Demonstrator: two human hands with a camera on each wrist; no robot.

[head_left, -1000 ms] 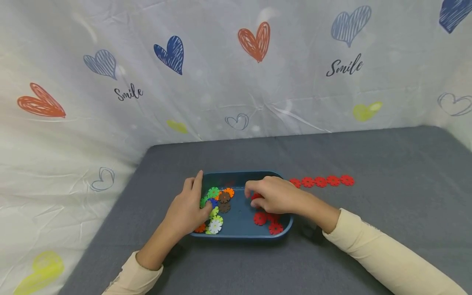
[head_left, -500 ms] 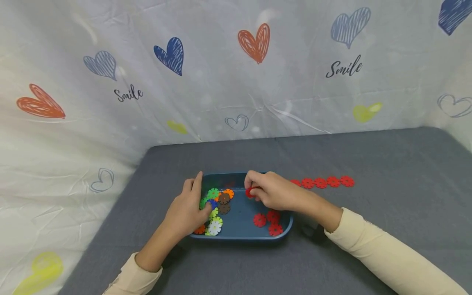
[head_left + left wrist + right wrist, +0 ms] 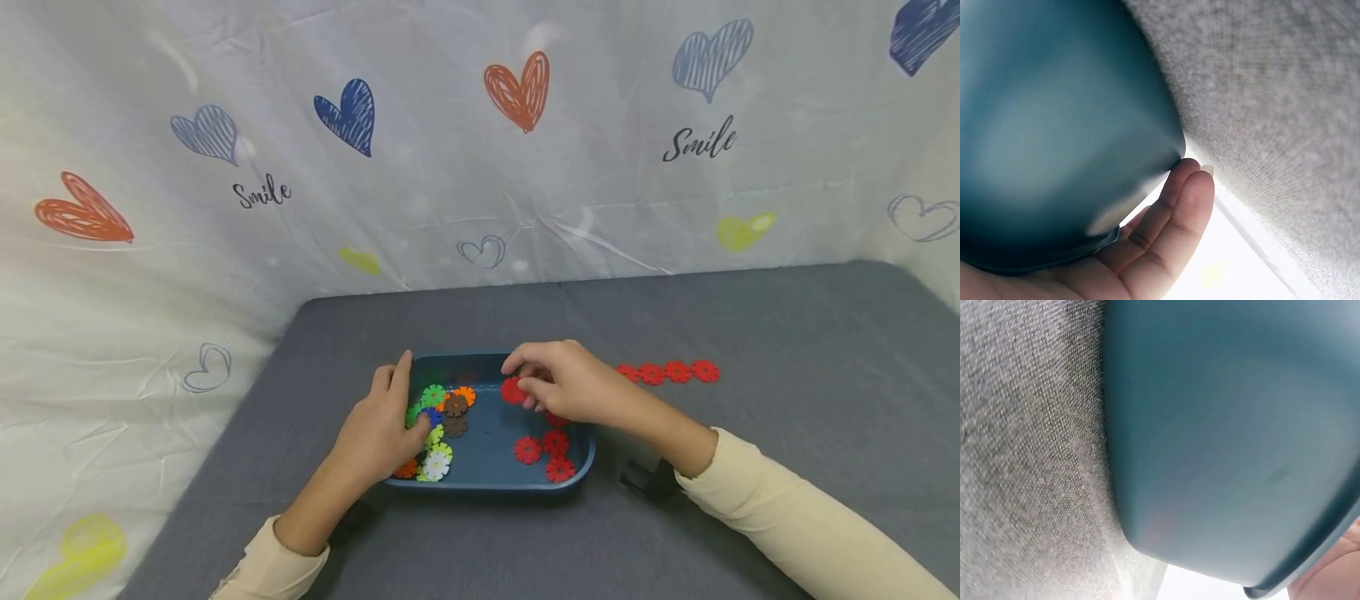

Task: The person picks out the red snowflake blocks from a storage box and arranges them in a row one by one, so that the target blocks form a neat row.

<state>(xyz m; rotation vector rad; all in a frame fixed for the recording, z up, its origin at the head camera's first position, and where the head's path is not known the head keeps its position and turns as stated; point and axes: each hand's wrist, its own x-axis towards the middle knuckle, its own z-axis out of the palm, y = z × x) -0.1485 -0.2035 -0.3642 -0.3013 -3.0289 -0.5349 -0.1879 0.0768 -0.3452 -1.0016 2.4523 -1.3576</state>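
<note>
A blue plastic tray [image 3: 487, 454] stands on the grey cloth in the head view. My left hand [image 3: 378, 435] grips its left rim, with the thumb inside over the coloured discs and the fingers along the outer wall; those fingers [image 3: 1175, 231] show against the tray's side in the left wrist view. Over the tray's right part, my right hand [image 3: 570, 385] pinches a red notched disc [image 3: 512, 390] between thumb and fingers. Several more red discs [image 3: 556, 442] lie below it at the tray's right end. In the right wrist view the tray wall [image 3: 1229, 462] hides most of that hand.
Green, orange, brown, blue, yellow-green and white discs [image 3: 436, 463] cluster at the tray's left end. Right of the tray, a row of red discs [image 3: 677, 372] lies on the grey cloth [image 3: 810, 367], partly behind the right hand. A white curtain [image 3: 420, 183] with printed hearts hangs behind.
My right hand has picked a red disc up from the tray's right side and turned it so its flat face shows; the hand has shifted slightly right. The left hand stays on the rim.
</note>
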